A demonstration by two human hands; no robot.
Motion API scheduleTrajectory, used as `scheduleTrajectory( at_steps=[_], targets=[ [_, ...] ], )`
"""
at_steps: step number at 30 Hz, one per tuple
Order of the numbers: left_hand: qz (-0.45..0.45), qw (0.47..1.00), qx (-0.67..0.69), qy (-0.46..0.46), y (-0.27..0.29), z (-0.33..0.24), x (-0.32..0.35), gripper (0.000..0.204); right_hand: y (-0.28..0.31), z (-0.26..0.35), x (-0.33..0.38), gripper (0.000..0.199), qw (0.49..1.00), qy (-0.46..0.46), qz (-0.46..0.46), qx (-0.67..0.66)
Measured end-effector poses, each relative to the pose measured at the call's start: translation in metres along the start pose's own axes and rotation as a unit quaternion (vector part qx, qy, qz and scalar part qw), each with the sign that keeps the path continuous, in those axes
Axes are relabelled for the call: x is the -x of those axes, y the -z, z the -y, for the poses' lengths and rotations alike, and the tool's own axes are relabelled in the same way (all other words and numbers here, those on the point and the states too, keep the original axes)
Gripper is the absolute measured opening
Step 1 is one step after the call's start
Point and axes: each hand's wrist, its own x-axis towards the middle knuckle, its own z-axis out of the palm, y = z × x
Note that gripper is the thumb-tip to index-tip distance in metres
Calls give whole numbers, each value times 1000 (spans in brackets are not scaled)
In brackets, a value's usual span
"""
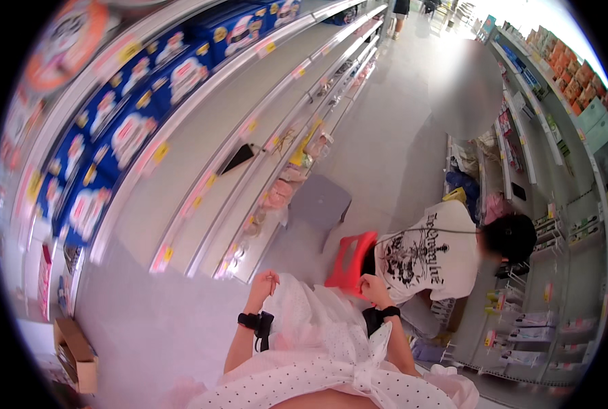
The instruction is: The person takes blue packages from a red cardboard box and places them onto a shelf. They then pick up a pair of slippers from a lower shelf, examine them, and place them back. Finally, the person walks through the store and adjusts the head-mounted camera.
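Note:
My left hand (264, 286) hangs in front of my white dotted skirt (297, 313), its fingers curled in and nothing visible in them. To its right, my right hand (375, 288) is closed too, fingers bent, with no object showing in it. It appears next to the red plastic stool (353, 262); whether it touches the stool I cannot tell. Each wrist wears a black band with a small dark device. Close to my right hand, a person in a white printed shirt (430, 252) sits low, bent toward the right-hand shelves.
Shelves on the left hold blue packages (130, 136), a black phone-like object (238, 159) and small bagged goods. A grey stool (321, 201) stands in the aisle. Right-hand shelves (556, 273) carry hanging small packs. A cardboard box (76, 354) sits at lower left. Another person (399, 17) stands far off.

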Motion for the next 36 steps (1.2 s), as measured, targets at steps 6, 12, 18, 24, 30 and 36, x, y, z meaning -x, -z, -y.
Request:
scheduleTrajectory(
  at_steps=[6, 12, 18, 24, 30, 36],
  targets=[
    [5, 996, -23, 82, 15, 1, -138, 26, -36, -43, -159, 14, 966, -83, 73, -234],
    [59, 975, -48, 208, 24, 20, -221, 20, -146, -124, -340, 24, 999, 1, 42, -30],
    [68, 953, -47, 292, 45, 41, -236, 19, -206, -126, -427, 23, 981, -180, 54, 44],
    [51, 932, -68, 352, 54, 27, -258, 19, -203, -157, -473, 34, 958, -179, 225, 1],
    [56, 933, -12, 355, 34, 6, -279, 21, -87, -138, -530, 50, 978, -135, 161, 10],
    [74, 945, -46, 316, -15, -32, -337, 20, 47, -151, -603, 52, 994, -74, 70, 46]
  ],
)
